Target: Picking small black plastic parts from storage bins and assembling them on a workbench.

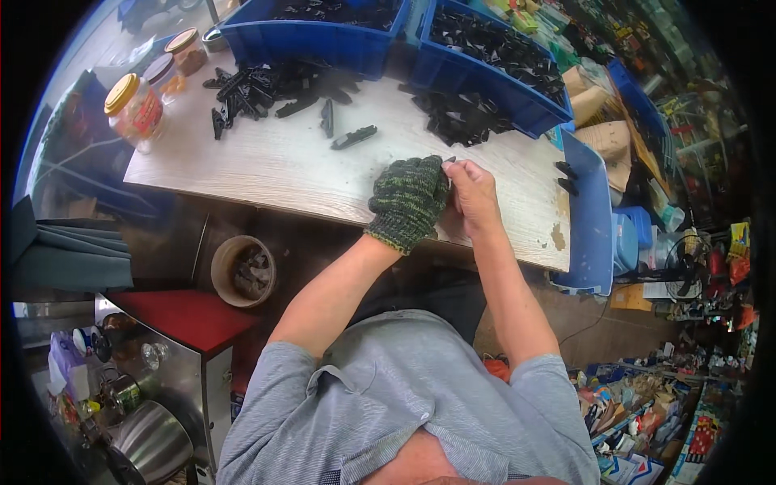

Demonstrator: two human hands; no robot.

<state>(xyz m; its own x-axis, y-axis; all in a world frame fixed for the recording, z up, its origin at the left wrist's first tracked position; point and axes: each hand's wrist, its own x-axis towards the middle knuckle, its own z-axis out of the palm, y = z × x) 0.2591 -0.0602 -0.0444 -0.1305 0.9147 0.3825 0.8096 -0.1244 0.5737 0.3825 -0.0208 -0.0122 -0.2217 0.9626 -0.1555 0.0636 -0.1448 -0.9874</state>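
Note:
My left hand (406,196), in a dark green and black knitted glove, is closed at the front edge of the white wood-grain table (267,166). Whatever it grips is hidden by the glove. Bare and pressed against it, my right hand (474,194) pinches with thumb and forefinger at a tiny dark tip that shows between the hands; its kind cannot be made out. Beyond them lie two loose black plastic parts, one slanted (354,137) and one upright (326,119). A heap of long black parts (246,93) is at the far left, and a pile of black pieces (461,117) at the far right.
Two blue bins, left (311,42) and right (493,85), full of black parts, stand along the table's back. Lidded jars (133,109) are on its left end. A blue tub (592,218) adjoins its right end. Below, left, stands a bucket (225,283) with scraps.

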